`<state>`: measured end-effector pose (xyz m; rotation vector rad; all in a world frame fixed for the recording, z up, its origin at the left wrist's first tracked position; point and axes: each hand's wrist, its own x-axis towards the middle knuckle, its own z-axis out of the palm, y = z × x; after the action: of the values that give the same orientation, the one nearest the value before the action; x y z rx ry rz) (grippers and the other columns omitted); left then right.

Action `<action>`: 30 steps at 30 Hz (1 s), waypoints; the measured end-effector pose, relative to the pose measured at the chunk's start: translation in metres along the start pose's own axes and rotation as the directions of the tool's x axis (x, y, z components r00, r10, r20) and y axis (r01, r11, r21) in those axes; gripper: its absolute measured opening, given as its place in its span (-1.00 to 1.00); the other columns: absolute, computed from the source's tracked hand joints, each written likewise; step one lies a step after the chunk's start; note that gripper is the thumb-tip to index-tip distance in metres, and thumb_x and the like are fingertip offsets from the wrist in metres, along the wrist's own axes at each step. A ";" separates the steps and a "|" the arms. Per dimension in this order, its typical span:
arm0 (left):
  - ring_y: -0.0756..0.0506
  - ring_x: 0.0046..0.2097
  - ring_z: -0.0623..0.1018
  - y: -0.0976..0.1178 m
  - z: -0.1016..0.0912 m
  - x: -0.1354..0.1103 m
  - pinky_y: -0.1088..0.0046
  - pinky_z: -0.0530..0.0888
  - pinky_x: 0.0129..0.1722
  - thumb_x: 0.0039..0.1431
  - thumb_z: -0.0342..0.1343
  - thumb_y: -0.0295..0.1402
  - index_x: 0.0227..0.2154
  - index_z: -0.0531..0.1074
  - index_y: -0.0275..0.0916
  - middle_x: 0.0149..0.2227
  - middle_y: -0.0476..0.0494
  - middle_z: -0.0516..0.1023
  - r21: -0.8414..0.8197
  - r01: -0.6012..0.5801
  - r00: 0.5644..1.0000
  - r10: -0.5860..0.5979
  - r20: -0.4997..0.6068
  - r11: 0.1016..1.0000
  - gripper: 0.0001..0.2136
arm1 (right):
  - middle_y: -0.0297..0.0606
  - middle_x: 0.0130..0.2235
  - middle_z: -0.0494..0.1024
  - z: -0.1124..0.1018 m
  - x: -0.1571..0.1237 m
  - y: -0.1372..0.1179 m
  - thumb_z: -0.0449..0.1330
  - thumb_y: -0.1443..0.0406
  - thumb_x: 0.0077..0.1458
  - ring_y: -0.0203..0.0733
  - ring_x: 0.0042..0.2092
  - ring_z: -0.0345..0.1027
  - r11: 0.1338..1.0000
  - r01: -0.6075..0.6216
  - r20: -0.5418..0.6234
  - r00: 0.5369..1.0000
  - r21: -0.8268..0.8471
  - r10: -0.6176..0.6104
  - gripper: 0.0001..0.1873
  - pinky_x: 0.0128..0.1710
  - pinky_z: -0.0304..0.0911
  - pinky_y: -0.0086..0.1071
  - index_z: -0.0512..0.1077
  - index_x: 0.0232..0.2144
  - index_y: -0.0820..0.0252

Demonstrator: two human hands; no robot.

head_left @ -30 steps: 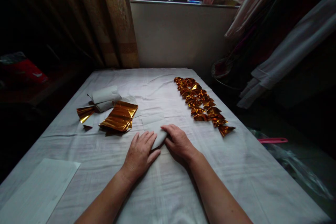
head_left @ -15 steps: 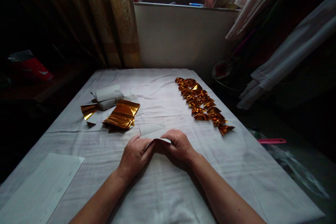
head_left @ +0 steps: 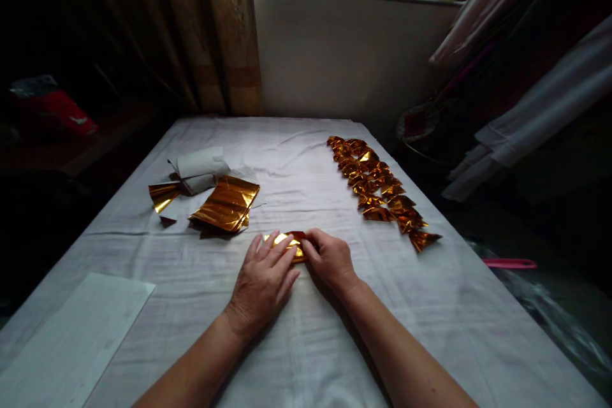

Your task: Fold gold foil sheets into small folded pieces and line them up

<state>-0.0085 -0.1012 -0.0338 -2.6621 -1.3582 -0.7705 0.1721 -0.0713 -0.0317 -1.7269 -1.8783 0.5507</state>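
A folded piece of gold foil paper [head_left: 292,244] lies on the white cloth-covered table [head_left: 306,338] in front of me. My left hand [head_left: 264,284] rests flat on its left part, fingers stretched out and pressing down. My right hand [head_left: 329,259] pinches the right end of the foil with curled fingers. Only a small gold strip shows between the two hands.
A stack of gold foil sheets [head_left: 227,204] and white paper pieces [head_left: 198,167] lie at the left. A row of several folded gold pieces [head_left: 377,190] runs along the right. A white sheet [head_left: 71,338] lies at the near left corner. The table's right edge drops beside hanging cloths [head_left: 535,108].
The sheet showed its white side and was lifted between both hands; now it is folded over with the gold side up, and both hands press it onto the table.
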 end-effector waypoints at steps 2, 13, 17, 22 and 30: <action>-0.24 0.24 0.37 0.005 0.003 -0.003 0.03 0.16 0.30 0.31 0.00 -0.20 0.13 0.38 -0.21 0.17 -0.20 0.47 0.003 -0.030 0.997 0.030 0.067 1.000 -0.61 | -0.34 -0.35 0.62 0.003 0.000 0.003 0.10 0.22 0.22 -0.24 -0.35 0.47 1.000 0.019 -0.012 1.000 0.020 -0.019 -0.81 -0.33 0.17 -0.45 0.52 -0.28 0.07; -0.24 0.26 0.34 0.005 0.013 -0.010 0.05 0.18 0.29 0.31 -0.04 -0.04 0.24 0.26 -0.23 0.23 -0.24 0.39 0.032 0.024 0.986 -0.029 0.164 0.999 -0.46 | -0.26 -0.31 0.58 0.007 0.002 0.006 0.11 0.27 0.22 -0.21 -0.28 0.45 0.993 0.094 -0.087 0.991 -0.077 -0.101 -0.85 -0.28 0.22 -0.42 0.48 -0.32 0.13; -0.24 0.27 0.33 0.006 0.013 -0.011 0.06 0.21 0.28 0.31 -0.05 -0.04 0.24 0.27 -0.22 0.23 -0.24 0.40 0.018 0.038 0.987 -0.040 0.158 0.999 -0.47 | -0.22 -0.28 0.57 0.008 0.004 0.006 0.11 0.26 0.21 -0.17 -0.27 0.44 0.993 0.071 -0.071 0.994 -0.094 -0.078 -0.84 -0.28 0.24 -0.38 0.48 -0.26 0.16; -0.24 0.28 0.32 0.007 0.013 -0.011 0.06 0.21 0.28 0.32 -0.05 -0.04 0.23 0.27 -0.24 0.24 -0.22 0.38 0.017 0.055 0.985 -0.057 0.163 0.998 -0.46 | -0.19 -0.23 0.57 0.005 0.008 0.009 0.11 0.28 0.18 -0.15 -0.24 0.44 0.998 0.050 -0.086 0.995 -0.043 -0.053 -0.71 -0.18 0.28 -0.33 0.44 -0.05 0.20; -0.26 0.29 0.30 0.009 0.012 -0.009 0.06 0.21 0.27 0.32 -0.05 -0.05 0.23 0.28 -0.24 0.26 -0.21 0.36 0.038 0.072 0.978 -0.078 0.191 0.997 -0.47 | -0.17 -0.12 0.48 -0.020 0.033 -0.006 0.20 0.20 0.13 -0.14 -0.25 0.42 0.964 -0.013 0.175 0.983 -0.265 0.061 -0.73 -0.28 0.21 -0.35 0.51 -0.11 0.05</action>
<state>-0.0011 -0.1103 -0.0473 -2.7358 -1.5081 -0.5034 0.1783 -0.0404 -0.0086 -1.9406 -2.1312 0.5056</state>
